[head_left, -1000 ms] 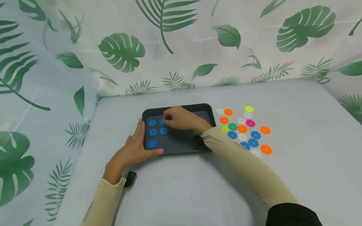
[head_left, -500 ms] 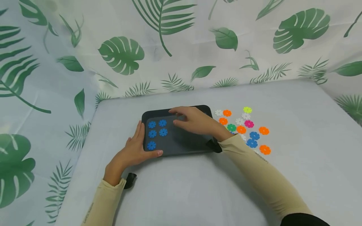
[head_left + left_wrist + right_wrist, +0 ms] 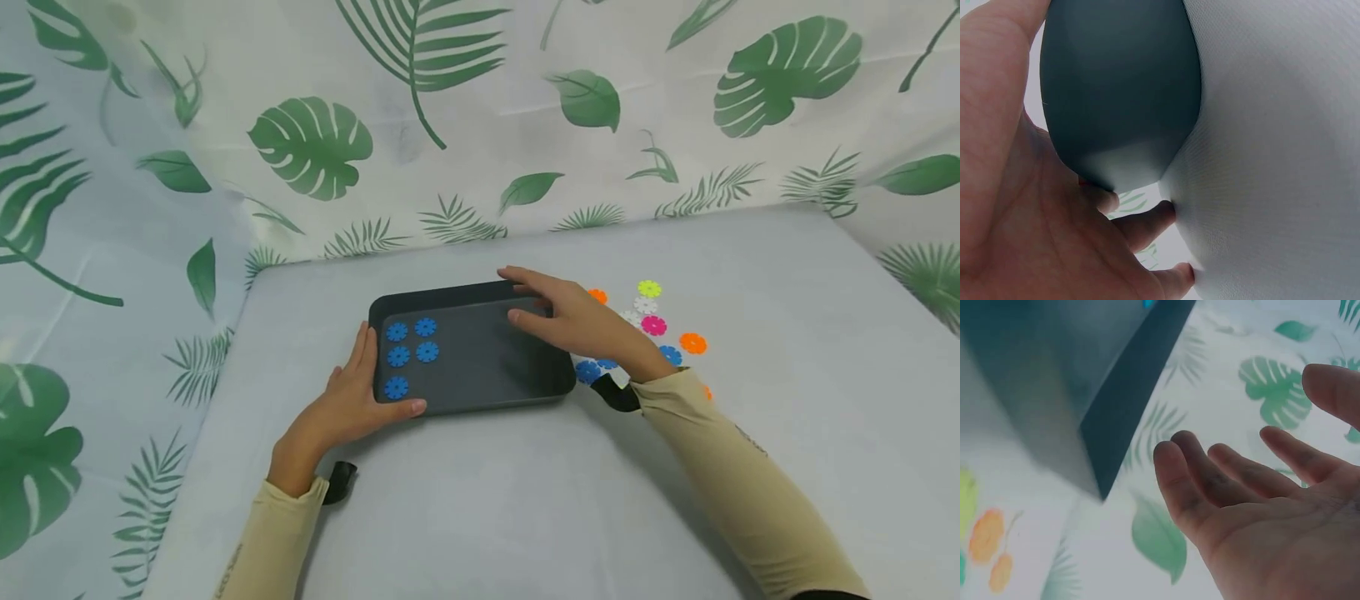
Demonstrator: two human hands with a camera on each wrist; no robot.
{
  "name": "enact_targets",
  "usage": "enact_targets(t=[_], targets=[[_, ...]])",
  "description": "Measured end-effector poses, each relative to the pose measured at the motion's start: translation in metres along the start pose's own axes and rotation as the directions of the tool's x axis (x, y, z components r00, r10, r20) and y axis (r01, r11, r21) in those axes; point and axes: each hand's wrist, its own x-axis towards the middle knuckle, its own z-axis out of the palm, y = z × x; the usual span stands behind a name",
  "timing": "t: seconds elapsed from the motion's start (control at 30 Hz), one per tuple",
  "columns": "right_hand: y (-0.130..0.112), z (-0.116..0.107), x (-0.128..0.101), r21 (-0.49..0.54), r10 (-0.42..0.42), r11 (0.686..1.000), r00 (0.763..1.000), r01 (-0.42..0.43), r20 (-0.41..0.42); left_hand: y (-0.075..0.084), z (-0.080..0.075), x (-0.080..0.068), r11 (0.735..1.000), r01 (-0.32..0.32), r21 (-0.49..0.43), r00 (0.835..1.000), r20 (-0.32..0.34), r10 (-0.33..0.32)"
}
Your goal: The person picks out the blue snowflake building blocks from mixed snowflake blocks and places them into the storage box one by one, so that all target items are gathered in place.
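Note:
A dark baking tray (image 3: 480, 358) lies on the table with several blue snowflake discs (image 3: 398, 356) at its left end, in two columns. My left hand (image 3: 348, 408) rests at the tray's near left corner, fingers straight along the left side and thumb along the front rim. In the left wrist view, its fingertips (image 3: 1166, 212) reach down to the tablecloth beside the tray wall (image 3: 1119, 87). My right hand (image 3: 573, 321) hovers over the tray's right end, fingers apart and holding nothing. In the right wrist view, the palm (image 3: 1285, 531) is empty, beside the tray's corner (image 3: 1129, 400).
Loose snowflake discs in orange (image 3: 693, 343), pink (image 3: 654, 326), yellow (image 3: 649, 288), white and blue lie right of the tray, partly hidden by my right hand and forearm. A leaf-printed curtain (image 3: 450, 125) hangs behind and left of the white-covered table (image 3: 480, 500).
My right hand has moved right, from the blue discs at the tray's left to its right end, and its fingers have spread. A blue disc it was at now shows uncovered. The left hand stays put.

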Motion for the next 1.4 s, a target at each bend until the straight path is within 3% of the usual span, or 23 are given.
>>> enact_targets(t=[0.27,0.63,0.93,1.4], targets=[[0.017,-0.022,-0.028,0.002,0.056,0.998,0.997,-0.056,-0.052,-0.001,0.001,0.001,1.0,0.002,0.001,1.0,0.001,-0.002],[0.034,-0.048,-0.062,-0.07,0.141,0.987,0.987,-0.146,-0.075,-0.002,0.003,0.001,1.0,0.007,0.017,1.0,-0.005,-0.007],[0.057,-0.063,-0.084,-0.169,0.229,0.956,0.97,-0.24,-0.084,-0.001,0.003,0.001,1.0,0.006,0.015,1.0,-0.008,-0.006],[0.085,-0.076,-0.111,-0.251,0.293,0.921,0.954,-0.299,-0.063,0.0,0.003,0.002,1.0,0.0,0.009,1.0,-0.009,0.0]])
